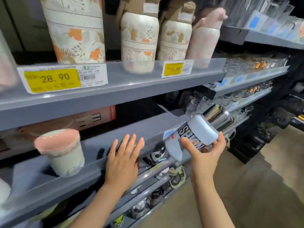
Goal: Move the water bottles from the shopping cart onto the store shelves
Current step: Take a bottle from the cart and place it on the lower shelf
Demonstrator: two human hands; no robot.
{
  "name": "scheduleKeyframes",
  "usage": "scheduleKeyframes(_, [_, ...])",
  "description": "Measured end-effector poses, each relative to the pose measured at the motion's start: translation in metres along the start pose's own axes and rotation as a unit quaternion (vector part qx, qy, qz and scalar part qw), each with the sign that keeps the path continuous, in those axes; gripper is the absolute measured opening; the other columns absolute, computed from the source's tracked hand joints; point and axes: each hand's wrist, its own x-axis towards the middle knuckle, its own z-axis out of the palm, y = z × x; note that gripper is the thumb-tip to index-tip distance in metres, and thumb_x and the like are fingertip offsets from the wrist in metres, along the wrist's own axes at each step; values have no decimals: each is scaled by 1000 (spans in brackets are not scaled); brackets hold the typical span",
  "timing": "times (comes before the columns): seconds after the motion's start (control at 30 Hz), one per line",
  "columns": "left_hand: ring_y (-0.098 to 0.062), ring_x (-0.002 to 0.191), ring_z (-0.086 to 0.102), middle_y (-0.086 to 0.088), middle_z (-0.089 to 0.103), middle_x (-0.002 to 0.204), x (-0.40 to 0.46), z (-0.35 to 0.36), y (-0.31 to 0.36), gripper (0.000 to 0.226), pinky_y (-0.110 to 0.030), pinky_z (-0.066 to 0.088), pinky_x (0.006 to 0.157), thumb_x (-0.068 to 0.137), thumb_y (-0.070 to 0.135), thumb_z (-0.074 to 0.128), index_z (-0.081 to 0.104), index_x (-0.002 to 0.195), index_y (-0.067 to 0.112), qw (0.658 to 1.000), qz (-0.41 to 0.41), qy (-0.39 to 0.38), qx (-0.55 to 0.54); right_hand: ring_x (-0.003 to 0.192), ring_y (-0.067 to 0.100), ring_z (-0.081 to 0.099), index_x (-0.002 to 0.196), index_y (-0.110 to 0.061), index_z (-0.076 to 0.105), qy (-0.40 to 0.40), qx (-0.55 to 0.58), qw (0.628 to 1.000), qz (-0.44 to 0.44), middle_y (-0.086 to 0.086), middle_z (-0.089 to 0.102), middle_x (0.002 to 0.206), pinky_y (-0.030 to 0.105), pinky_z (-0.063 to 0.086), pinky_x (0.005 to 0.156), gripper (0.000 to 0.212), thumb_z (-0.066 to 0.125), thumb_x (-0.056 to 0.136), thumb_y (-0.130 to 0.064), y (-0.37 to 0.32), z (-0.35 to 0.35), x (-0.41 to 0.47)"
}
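My right hand [204, 152] grips a white water bottle [199, 130] with black lettering, tilted on its side near the right end of the middle grey shelf [102, 153]. My left hand [123, 160] is flat with fingers spread, resting over the front lip of that shelf and holding nothing. A bottle with a pink lid [62, 150] stands on the same shelf to the left. On the top shelf [131, 86] stand several floral bottles [139, 41]. The shopping cart is out of view.
Yellow price tags [52, 79] hang on the top shelf's front. Lower shelves [153, 191] hold small bottles. To the right stand shelves of clear glassware [246, 66] and black crates [256, 142] on the brown floor.
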Motion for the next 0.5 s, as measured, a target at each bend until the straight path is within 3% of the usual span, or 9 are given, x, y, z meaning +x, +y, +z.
scheduleKeyframes(0.07, [-28, 136, 35, -10, 49, 146, -1, 5, 2, 80, -49, 16, 114, 77, 31, 70, 33, 147, 19, 999, -10, 10, 42, 116, 11, 49, 138, -37, 22, -4, 28, 1000, 0, -6, 37, 135, 19, 47, 87, 97, 83, 70, -7, 5, 15, 26])
scheduleKeyframes(0.17, [-27, 136, 36, -7, 52, 144, -1, 5, 10, 63, -48, 15, 114, 88, 39, 41, 33, 148, 21, 997, -49, 9, 59, 116, 12, 54, 137, -33, 20, -21, 89, 996, 9, -4, 39, 136, 24, 52, 91, 95, 82, 71, -3, 15, 34, 62])
scheduleKeyframes(0.33, [-28, 135, 39, -6, 49, 146, -1, 9, 23, 64, -50, 16, 115, 89, 43, 43, 33, 149, 23, 989, -102, 7, 103, 124, 19, 51, 135, -30, 22, -49, 136, 989, 14, 3, 36, 139, 32, 49, 99, 99, 86, 65, -4, 42, 61, 107])
scheduleKeyframes(0.4, [-29, 135, 39, -7, 46, 148, -2, 10, 27, 65, -52, 17, 115, 91, 46, 42, 30, 150, 23, 984, -109, -2, 139, 125, 15, 48, 138, -26, 22, -70, 121, 990, 6, 1, 34, 139, 25, 46, 100, 99, 86, 66, -2, 52, 66, 118])
scheduleKeyframes(0.5, [-28, 135, 39, -6, 46, 148, -1, 12, 32, 64, -52, 14, 116, 90, 48, 43, 34, 149, 25, 979, -134, 3, 152, 115, -10, 43, 135, -25, 25, -101, 77, 991, -47, -2, 33, 132, 6, 39, 91, 97, 88, 64, -6, 61, 67, 132])
